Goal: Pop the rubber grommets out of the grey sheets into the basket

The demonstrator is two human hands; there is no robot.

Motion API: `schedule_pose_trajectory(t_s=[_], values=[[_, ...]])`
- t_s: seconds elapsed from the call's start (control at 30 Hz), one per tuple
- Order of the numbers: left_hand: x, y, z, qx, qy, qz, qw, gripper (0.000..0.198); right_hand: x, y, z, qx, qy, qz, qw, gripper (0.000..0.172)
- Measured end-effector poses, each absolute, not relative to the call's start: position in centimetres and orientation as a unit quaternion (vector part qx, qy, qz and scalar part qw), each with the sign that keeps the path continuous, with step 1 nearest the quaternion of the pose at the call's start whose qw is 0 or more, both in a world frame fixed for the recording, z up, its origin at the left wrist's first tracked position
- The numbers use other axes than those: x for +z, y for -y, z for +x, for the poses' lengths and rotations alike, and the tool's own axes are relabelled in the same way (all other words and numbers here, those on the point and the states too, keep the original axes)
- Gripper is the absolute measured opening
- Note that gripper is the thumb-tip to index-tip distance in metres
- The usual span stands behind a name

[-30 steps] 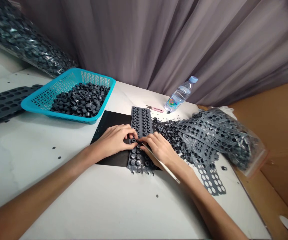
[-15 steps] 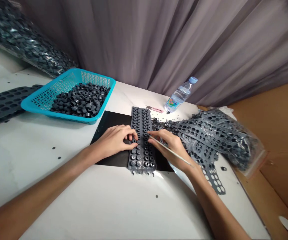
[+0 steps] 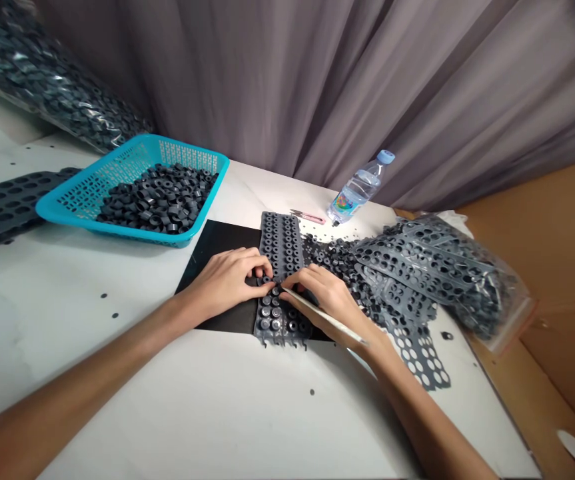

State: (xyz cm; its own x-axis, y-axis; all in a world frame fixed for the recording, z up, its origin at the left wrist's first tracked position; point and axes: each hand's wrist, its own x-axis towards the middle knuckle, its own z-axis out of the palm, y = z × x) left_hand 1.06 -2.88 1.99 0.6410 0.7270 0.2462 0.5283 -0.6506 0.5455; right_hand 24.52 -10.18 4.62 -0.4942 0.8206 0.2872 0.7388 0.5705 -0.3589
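Observation:
A grey rubber sheet (image 3: pixel 282 247) studded with small round rings lies on a black mat (image 3: pixel 217 247) in the middle of the table. My left hand (image 3: pixel 227 280) rests on the sheet's left edge, its fingers curled and pressed onto a row of rings. My right hand (image 3: pixel 324 297) is closed round a thin pale stick (image 3: pixel 327 317), whose tip touches the sheet just right of my left fingertips.
A turquoise basket (image 3: pixel 67 203) of loose dark rings stands at the left. Punched-out grey sheets (image 3: pixel 417 273) and loose rings pile at the right, partly in a clear bag. A water bottle (image 3: pixel 360 190) and a small pink cutter (image 3: pixel 310 217) lie behind. More sheets (image 3: pixel 2 207) lie far left.
My right hand, which had swung to the right side of the sheet half a second ago, has come back left, so the stick's tip is beside my left fingertips again. The left hand has stayed.

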Motion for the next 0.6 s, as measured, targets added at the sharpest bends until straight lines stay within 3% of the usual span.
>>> schedule_pose_trajectory(t_s=[0.6], values=[[1.75,2.87,1.15,0.233,-0.368,0.874,0.218,0.007,4.79,10.52,23.72,0.084,0.851,-0.478,0.199,0.028]])
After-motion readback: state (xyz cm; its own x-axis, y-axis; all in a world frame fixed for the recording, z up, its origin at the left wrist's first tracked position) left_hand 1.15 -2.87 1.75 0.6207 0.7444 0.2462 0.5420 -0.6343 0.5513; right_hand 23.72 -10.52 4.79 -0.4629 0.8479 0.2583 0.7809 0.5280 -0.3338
